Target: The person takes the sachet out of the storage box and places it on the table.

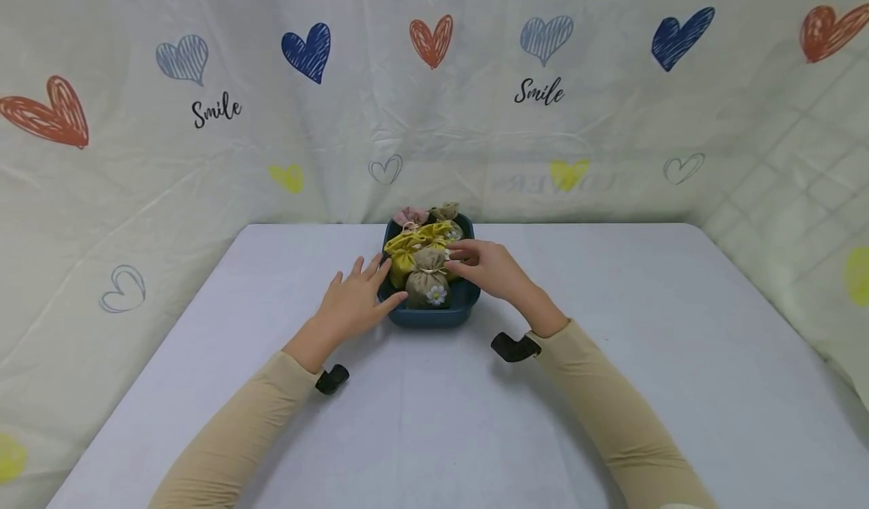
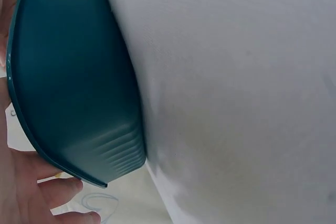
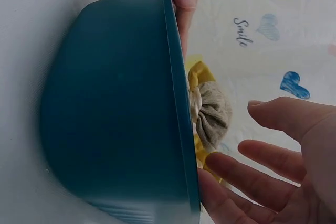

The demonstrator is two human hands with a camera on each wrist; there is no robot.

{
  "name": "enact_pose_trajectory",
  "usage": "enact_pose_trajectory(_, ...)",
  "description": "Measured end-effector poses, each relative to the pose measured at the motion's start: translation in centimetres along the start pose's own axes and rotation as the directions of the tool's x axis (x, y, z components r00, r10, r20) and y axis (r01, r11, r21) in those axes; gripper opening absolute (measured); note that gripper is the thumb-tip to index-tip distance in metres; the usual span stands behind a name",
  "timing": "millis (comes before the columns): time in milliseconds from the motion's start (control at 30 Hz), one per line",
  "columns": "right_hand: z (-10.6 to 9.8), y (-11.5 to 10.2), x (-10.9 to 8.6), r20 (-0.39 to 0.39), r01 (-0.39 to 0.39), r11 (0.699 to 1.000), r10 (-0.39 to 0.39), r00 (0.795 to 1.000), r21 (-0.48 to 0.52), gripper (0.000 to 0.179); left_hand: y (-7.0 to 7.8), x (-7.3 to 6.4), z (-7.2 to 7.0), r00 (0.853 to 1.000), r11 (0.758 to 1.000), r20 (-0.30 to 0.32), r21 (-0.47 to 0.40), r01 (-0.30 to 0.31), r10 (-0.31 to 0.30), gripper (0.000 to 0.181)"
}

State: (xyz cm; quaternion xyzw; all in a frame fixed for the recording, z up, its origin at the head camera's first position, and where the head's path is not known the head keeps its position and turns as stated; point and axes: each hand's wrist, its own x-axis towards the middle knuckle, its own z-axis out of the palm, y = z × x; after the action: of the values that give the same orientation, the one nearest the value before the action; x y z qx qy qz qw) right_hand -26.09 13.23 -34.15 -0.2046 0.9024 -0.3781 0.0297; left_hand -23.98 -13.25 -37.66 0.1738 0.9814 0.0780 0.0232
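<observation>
A dark teal plastic basin (image 1: 429,318) stands near the table's far edge, filled with small drawstring pouches. At its front sits a beige pouch (image 1: 422,286) with a white flower on it. Behind that are yellow pouches (image 1: 402,256), and at the back a pink pouch (image 1: 411,217) and another beige pouch (image 1: 446,211). My left hand (image 1: 353,298) rests at the basin's left rim, fingers spread, thumb tip over the front pouch. My right hand (image 1: 492,268) hovers over the right rim with fingers loosely bent beside the pouches. In the right wrist view that hand (image 3: 278,177) holds nothing.
The basin stands on a white-covered table (image 1: 421,418). Behind it hangs a pale curtain (image 1: 475,124) printed with hearts and the word Smile. Each wrist carries a black camera mount, the right mount (image 1: 516,347) and the left mount (image 1: 333,379).
</observation>
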Motion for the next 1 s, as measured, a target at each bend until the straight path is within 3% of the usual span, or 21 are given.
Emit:
enact_pose_trajectory(433,0.4,-0.3,1.4,0.099,-0.091,0.994,0.084,0.992,0.066,0.055,0.2,-0.3,-0.1,0.999,0.999,0.021,-0.001,0.035,-0.035,0.091)
enact_pose_trajectory(1000,0.5,-0.2,2.5,0.182,-0.176,0.978,0.154,0.971,0.110,0.060,0.1,-0.4,-0.2,0.999,1.000,0.027,-0.002,0.028,-0.028,0.098)
